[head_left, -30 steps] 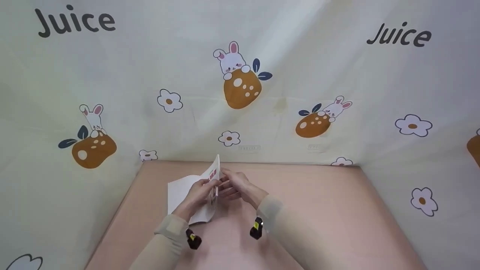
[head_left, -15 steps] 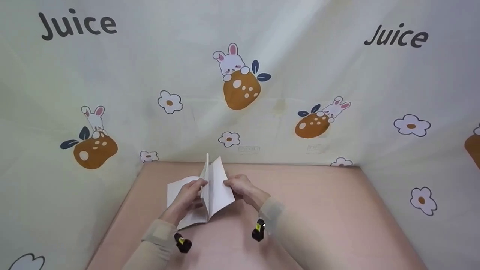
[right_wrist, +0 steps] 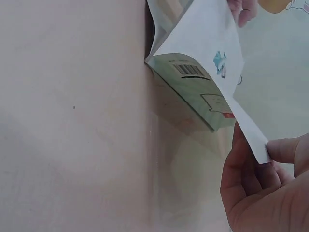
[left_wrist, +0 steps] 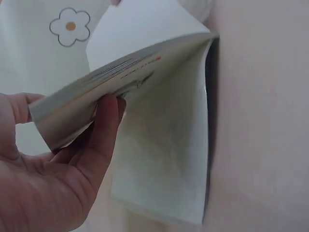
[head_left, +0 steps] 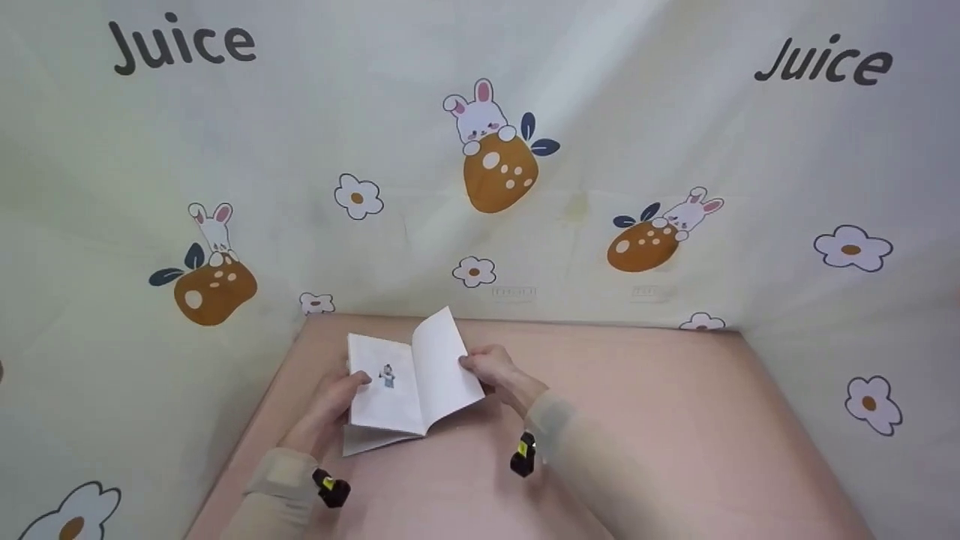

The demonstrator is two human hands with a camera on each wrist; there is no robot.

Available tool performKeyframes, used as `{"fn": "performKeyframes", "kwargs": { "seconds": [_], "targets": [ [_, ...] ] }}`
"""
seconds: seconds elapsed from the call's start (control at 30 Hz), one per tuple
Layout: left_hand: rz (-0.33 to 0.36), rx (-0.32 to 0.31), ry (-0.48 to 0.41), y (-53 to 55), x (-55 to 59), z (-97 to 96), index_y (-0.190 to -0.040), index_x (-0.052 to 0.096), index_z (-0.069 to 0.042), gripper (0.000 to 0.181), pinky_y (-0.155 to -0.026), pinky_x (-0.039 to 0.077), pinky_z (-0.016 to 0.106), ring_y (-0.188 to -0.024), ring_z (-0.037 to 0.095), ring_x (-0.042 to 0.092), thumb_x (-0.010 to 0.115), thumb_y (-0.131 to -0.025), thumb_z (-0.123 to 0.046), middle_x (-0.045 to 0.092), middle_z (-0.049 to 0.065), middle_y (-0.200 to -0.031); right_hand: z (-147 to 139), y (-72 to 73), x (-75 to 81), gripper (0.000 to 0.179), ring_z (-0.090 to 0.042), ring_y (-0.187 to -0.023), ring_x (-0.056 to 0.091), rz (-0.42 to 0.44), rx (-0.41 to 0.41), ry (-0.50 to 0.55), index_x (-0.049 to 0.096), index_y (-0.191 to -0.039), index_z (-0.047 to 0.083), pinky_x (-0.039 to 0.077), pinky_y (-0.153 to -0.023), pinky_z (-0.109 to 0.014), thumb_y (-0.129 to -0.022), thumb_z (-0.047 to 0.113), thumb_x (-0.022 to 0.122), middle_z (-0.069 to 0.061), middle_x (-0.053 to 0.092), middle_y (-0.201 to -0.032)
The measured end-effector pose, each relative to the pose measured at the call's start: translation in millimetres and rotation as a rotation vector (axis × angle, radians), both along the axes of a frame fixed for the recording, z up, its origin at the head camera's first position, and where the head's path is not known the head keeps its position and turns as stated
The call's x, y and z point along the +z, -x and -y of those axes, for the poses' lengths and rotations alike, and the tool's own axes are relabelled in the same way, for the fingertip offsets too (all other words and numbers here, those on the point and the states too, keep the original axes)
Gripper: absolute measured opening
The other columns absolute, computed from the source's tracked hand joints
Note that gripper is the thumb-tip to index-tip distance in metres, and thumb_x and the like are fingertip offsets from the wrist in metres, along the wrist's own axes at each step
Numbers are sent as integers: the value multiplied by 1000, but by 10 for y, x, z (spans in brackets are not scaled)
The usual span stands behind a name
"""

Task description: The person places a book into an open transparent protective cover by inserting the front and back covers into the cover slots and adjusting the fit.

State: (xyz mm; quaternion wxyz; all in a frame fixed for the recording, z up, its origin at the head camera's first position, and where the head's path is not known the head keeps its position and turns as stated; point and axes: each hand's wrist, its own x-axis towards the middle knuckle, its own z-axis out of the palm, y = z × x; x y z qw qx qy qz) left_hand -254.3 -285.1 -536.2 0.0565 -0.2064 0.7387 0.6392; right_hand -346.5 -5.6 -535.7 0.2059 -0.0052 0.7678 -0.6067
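A thin white book [head_left: 446,371] stands spread over the table, its left page showing a small blue-and-white printed figure [head_left: 388,376]. My left hand [head_left: 330,397] grips a sheaf of pages at the left edge, thumb on top and fingers beneath, as the left wrist view shows. Below that sheaf a pale leaf [left_wrist: 164,140] slopes down to the left. On the other side, my right hand [head_left: 501,371] pinches the raised right-hand part by its outer edge. Under this part, a green printed side with a barcode [right_wrist: 189,71] shows in the right wrist view.
The pink tabletop [head_left: 637,435] lies under the book and both arms. Pale cloth walls [head_left: 570,247] with rabbits, orange fruit and flowers rise along its back and sides. A small black device [head_left: 330,487] hangs at each sleeve cuff.
The upright sheaf has swung left with my left hand, uncovering the page with the figure. My right hand has taken the book's right-hand part by its edge and drawn it right.
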Motion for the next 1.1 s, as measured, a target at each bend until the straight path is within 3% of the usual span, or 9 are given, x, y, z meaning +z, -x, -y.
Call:
{"fn": "performKeyframes", "kwargs": {
  "seconds": [0.1, 0.2, 0.33, 0.47, 0.6, 0.7, 0.8, 0.93, 1.1],
  "targets": [
    [47, 0, 156, -47, -77, 50, -164, 37, 17, 72, -112, 62, 46, -129, 37, 69, 54, -108, -24, 58, 36, -156, 3, -9, -42, 14, -17, -81, 77, -5, -30, -6, 77, -96, 8, 65, -71, -30, -105, 17, 72, -4, 79, -90],
    [49, -19, 336, -100, -139, 71, -160, 41, 17, 69, -118, 57, 55, -134, 44, 64, 56, -108, -26, 56, 39, -156, 14, -30, -81, 19, -14, -75, 73, 2, -44, -2, 72, -86, 12, 61, -65, -27, -105, 19, 75, 0, 75, -82],
    [31, -48, 584, -162, -168, 50, -141, 58, 14, 56, -97, 61, 48, -110, 37, 68, 63, -105, -29, 70, 33, -132, 31, -50, -103, 23, -8, -62, 62, 25, -33, 4, 77, -85, 13, 47, -54, -22, -104, 25, 78, 4, 70, -73],
    [33, -90, 787, -192, -129, -15, -118, 68, 8, 44, -74, 55, 40, -90, 30, 65, 67, -100, -32, 72, 21, -105, 58, -64, -89, 26, -5, -51, 42, 22, -15, -6, 83, -89, 11, 29, -49, -22, -103, 33, 81, 6, 65, -68],
    [40, -112, 912, -162, -69, -124, -104, 68, 6, 43, -63, 50, 39, -79, 29, 62, 69, -96, -37, 68, 16, -90, 97, -78, -52, 27, -3, -51, 40, 30, -2, 29, 83, -90, 11, 27, -49, -22, -103, 35, 83, 7, 66, -69],
    [14, -106, 948, -94, -43, -226, -116, 67, 12, 61, -69, 58, 48, -85, 33, 67, 71, -98, -46, 72, 24, -99, 126, -92, -17, 26, -2, -51, 44, 38, 13, 58, 83, -93, 10, 30, -49, -20, -103, 35, 82, 7, 65, -67],
    [-47, -126, 929, -2, -40, -341, -145, 57, 16, 86, -96, 63, 62, -115, 51, 73, 67, -102, -57, 68, 39, -134, 153, -107, 15, 27, -1, -49, 46, 32, 23, 52, 86, -98, 9, 31, -49, -20, -103, 35, 82, 7, 64, -65],
    [-146, -181, 791, 128, -60, -514, -171, 32, 8, 105, -126, 44, 74, -159, 62, 43, 64, -104, -66, 34, 41, -175, 186, -115, 26, 28, -1, -49, 44, 10, 13, 14, 87, -98, 10, 30, -50, -21, -102, 38, 83, 7, 62, -64],
    [-300, -218, 701, 259, -143, -684, -178, 23, -4, 114, -132, 35, 76, -167, 61, 29, 70, -99, -70, 17, 36, -184, 213, -106, -20, 32, -1, -48, 45, 1, 9, 82, 79, -84, 14, 31, -48, -19, -104, 40, 80, 9, 57, -60]
  ]
}}
